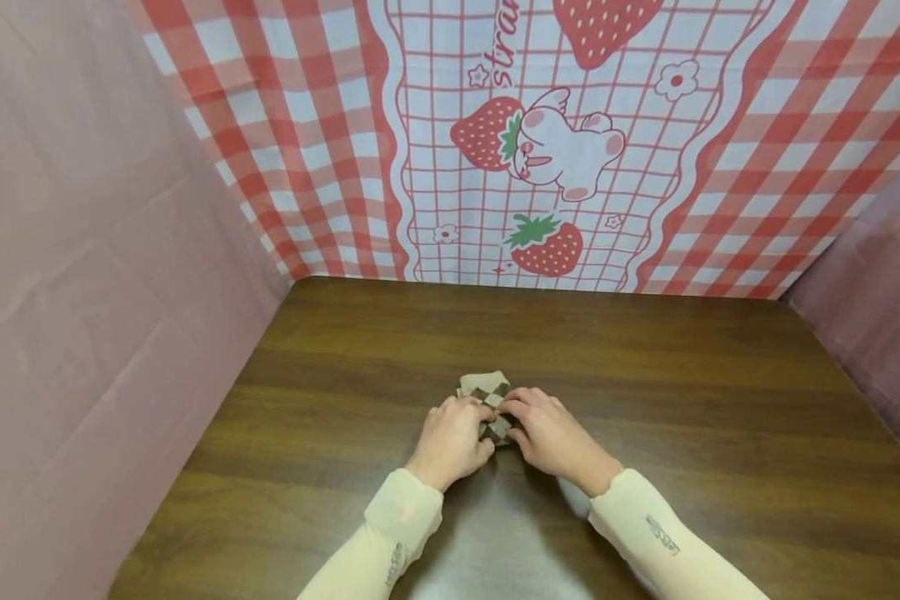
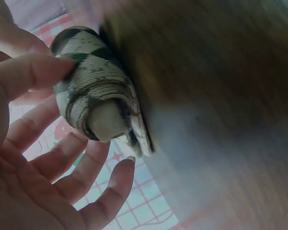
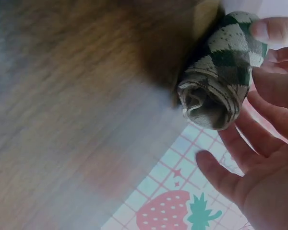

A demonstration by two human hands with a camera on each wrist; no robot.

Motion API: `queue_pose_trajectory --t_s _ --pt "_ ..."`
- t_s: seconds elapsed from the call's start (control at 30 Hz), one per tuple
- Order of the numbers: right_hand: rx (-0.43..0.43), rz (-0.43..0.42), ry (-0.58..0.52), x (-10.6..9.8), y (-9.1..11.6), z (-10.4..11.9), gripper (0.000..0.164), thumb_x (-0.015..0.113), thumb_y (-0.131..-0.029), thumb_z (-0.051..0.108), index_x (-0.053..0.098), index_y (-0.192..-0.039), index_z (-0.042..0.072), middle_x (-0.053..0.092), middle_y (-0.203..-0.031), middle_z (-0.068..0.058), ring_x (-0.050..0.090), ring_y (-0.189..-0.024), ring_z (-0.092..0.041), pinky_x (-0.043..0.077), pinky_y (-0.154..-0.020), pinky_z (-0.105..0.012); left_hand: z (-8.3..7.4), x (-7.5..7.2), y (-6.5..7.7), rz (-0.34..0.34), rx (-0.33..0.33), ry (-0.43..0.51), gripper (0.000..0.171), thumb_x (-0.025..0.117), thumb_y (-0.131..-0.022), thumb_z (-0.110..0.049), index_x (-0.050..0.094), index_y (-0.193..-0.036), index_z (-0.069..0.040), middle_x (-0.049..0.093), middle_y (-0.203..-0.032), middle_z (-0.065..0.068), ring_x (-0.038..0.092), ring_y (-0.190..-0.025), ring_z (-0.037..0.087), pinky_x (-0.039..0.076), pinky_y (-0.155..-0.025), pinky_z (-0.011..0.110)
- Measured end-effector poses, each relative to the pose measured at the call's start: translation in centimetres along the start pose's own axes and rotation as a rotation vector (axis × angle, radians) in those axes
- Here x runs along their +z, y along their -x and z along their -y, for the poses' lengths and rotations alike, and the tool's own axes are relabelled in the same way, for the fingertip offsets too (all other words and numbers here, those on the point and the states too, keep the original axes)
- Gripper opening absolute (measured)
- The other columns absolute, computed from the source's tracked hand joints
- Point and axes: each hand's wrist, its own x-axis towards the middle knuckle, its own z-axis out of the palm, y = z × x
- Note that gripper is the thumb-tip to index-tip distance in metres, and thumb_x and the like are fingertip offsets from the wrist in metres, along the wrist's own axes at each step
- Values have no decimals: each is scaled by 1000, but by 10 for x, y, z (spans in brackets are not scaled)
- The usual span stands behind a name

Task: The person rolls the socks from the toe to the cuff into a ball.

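A rolled checkered sock bundle (image 1: 499, 427), dark green and beige, lies on the wooden table between both hands. Its plain cream end (image 1: 483, 382) sticks out flat on the far side. My left hand (image 1: 452, 442) holds the roll from the left, thumb and fingers on its surface; in the left wrist view the coiled end of the roll (image 2: 93, 72) shows a beige core. From the right, my right hand (image 1: 553, 435) grips the other end, and the right wrist view shows the hollow spiral of layers in the roll (image 3: 225, 57). The lower fingers of both hands are spread below it.
The brown wooden table (image 1: 330, 417) stretches around the hands. A red checked cloth with strawberries (image 1: 547, 250) hangs along its back edge. Pink cloth walls stand at the left (image 1: 105, 275) and the right (image 1: 870, 275).
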Motion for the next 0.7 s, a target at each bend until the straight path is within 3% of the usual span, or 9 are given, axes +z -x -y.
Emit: queue_pose_trajectory --t_s 0.2,0.47,0.7 --pt "-69 -74 33 1 7 2 28 79 -78 -3 70 -104 -2 64 -109 -11 59 -101 -28 49 -86 -49 1 0 -2 25 -31 22 32 73 -78 -21 77 -110 -17 71 -108 5 64 -89 25 50 -70 43" --pt "-26 -87 78 12 6 1 40 85 -71 0 69 -108 3 62 -106 -8 60 -96 -29 50 -77 -48 3 0 -3 27 -34 64 34 71 -79 -19 77 -113 -15 71 -109 4 64 -93 26 51 -73 44" --pt "12 -42 103 11 0 3 38 83 -72 -2 71 -108 7 63 -102 -6 59 -93 -27 46 -68 -43 7 3 1 27 -49 154 33 73 -84 -15 75 -116 -9 68 -118 10 63 -102 29 50 -88 42"
